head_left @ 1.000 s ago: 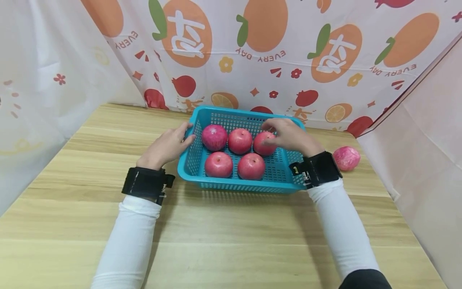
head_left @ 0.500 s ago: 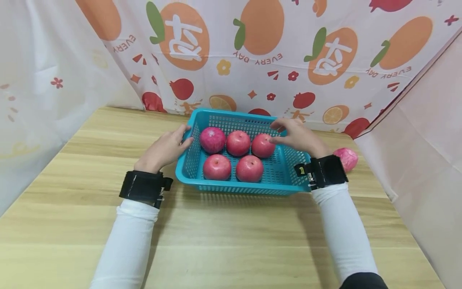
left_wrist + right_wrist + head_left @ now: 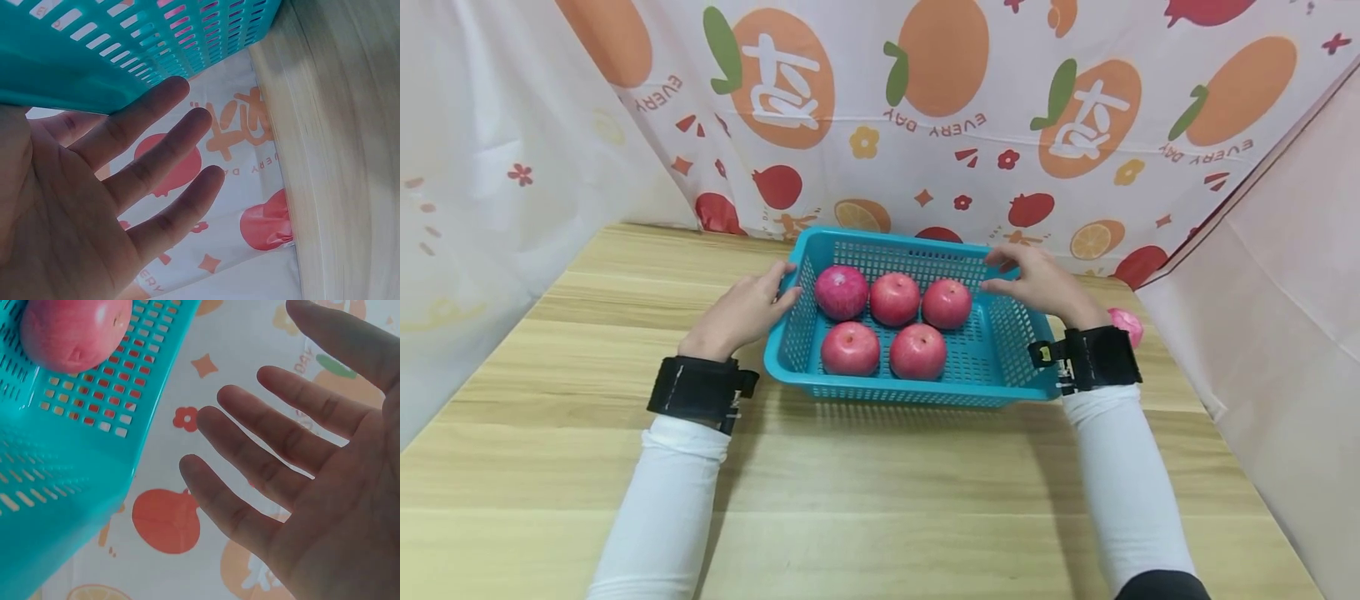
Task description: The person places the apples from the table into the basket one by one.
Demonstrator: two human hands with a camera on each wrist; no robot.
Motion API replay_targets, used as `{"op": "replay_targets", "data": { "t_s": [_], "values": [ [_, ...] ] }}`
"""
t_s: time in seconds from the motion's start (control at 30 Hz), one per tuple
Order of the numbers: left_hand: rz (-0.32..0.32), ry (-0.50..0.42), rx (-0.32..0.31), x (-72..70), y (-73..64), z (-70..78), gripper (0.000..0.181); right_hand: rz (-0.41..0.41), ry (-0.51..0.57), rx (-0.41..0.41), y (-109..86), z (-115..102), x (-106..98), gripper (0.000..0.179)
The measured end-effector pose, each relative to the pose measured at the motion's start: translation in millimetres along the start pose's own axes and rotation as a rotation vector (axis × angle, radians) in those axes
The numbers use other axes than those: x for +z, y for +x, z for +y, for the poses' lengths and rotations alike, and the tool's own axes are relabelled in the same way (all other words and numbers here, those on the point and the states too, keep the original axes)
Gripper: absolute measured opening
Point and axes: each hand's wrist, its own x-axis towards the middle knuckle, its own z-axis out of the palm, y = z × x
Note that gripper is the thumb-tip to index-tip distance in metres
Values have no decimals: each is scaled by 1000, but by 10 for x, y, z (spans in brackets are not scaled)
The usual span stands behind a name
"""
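Observation:
A blue perforated plastic basket (image 3: 880, 387) stands on the wooden table. Inside it are several red apples (image 3: 917, 352) and a darker magenta round fruit (image 3: 841, 292) at the back left. My left hand (image 3: 741, 312) touches the basket's left rim, its fingers stretched and spread in the left wrist view, partly behind the basket wall. Over the basket's back right corner hovers my right hand (image 3: 1041, 283), holding nothing. The right wrist view shows its fingers extended and apart from the basket, with one apple (image 3: 76, 334) beyond the rim.
A pink-and-white round object (image 3: 1126, 323) lies on the table at the right, partly hidden behind the right wrist strap. A fruit-printed curtain (image 3: 940, 183) hangs just behind the basket, and plain pale cloth walls flank the table.
My right hand has drawn away to the right from the rear right apple, uncovering it. My left hand stays at the basket rim. The camera view has shifted slightly.

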Motion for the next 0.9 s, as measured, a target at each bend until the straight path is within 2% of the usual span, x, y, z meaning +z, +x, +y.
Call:
{"op": "replay_targets", "data": {
  "t_s": [0.2,0.5,0.9],
  "values": [
    [6,-5,7,1,-11,-13,54,63,3,4,-56,60,-41,44],
    [2,-9,20,18,-10,-23,52,245,15,15,-156,170,-35,40],
    [-4,-11,14,9,2,-2,53,277,-24,69,-218,273,-65,32]
  ]
}}
